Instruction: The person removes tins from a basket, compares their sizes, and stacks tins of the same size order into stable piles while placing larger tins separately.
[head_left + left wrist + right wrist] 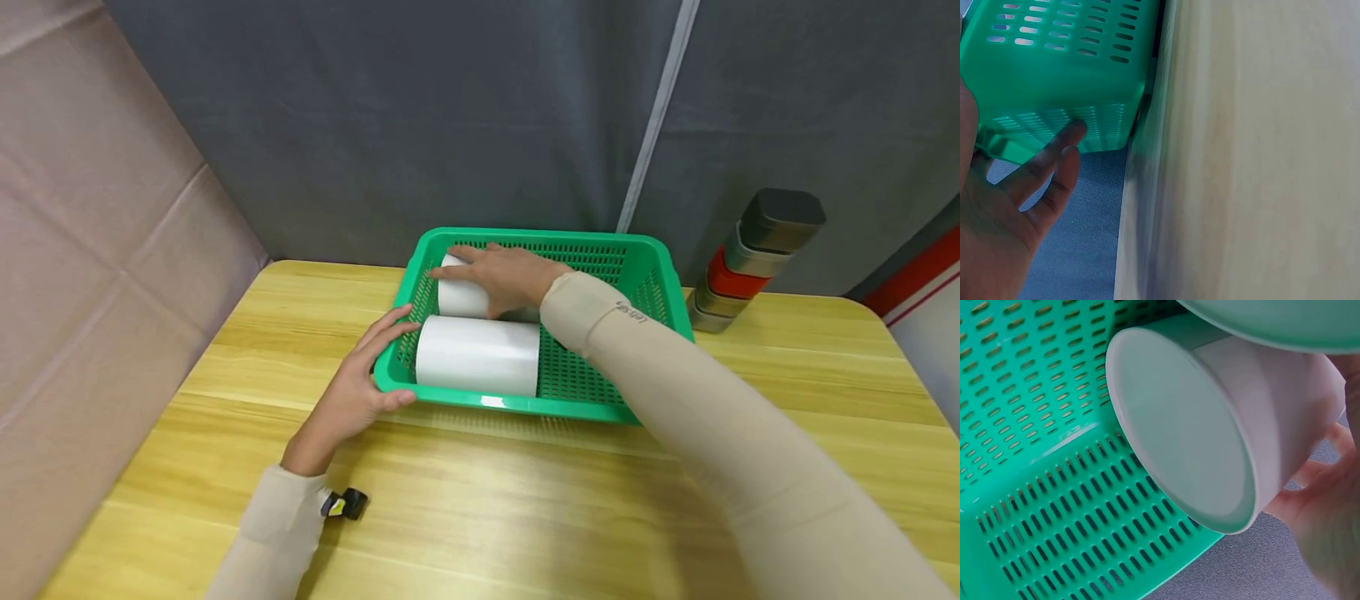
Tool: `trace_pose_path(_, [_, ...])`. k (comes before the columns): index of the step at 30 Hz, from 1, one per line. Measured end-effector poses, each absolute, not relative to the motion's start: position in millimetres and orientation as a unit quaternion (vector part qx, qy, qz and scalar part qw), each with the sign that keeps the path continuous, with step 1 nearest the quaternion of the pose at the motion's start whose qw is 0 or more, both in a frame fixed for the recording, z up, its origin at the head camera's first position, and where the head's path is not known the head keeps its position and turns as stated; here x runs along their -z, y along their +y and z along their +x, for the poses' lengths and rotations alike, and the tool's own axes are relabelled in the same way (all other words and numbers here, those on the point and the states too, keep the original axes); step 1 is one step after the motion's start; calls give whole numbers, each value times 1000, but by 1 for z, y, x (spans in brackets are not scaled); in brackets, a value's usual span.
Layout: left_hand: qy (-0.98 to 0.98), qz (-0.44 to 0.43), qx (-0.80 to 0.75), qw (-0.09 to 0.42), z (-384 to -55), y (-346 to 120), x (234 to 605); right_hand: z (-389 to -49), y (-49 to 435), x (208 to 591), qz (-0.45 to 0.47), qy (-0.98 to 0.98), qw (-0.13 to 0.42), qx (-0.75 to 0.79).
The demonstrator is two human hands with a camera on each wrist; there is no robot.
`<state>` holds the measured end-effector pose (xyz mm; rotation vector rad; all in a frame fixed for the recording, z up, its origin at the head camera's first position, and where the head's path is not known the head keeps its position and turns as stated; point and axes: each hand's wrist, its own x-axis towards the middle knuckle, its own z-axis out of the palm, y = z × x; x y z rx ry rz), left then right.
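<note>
A green perforated plastic basket [465,402] stands on the table, with two white cylinders lying on their sides in its left half. My right hand [510,279] reaches over the far white cylinder [459,298] and grips it, fingers over its far side and thumb on the near side. In the right wrist view that cylinder [1179,425] shows a flat, closed, rimmed end. The near white cylinder [477,357] lies along the basket's front wall. At the basket's front left corner, my left hand [356,392] rests with spread fingers along the left side and thumb by the front rim.
To the basket's right, close to the grey curtain [420,125], rises a leaning stack of rounded boxes [738,271] in black, grey, red and gold. The wooden table [480,500] reaches a pink-beige wall covering [97,208] on the left.
</note>
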<state>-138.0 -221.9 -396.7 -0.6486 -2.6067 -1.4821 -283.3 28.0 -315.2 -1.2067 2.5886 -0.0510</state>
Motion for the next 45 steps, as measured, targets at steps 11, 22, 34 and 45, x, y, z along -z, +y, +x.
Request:
trace_pose_path(11, [-848, -218, 482, 38, -141, -220, 399, -285, 33, 313, -411, 899, 152, 29])
trace_pose_path(22, [-847, -219, 482, 43, -143, -221, 401, -282, 43, 300, -404, 907, 114, 4])
trace_pose_path(34, [-845, -219, 487, 40, -145, -222, 401, -270, 52, 288, -416, 907, 25, -64])
trace_pose_path(45, [-847, -221, 482, 44, -148, -222, 403, -257, 71, 276, -383, 920, -34, -78])
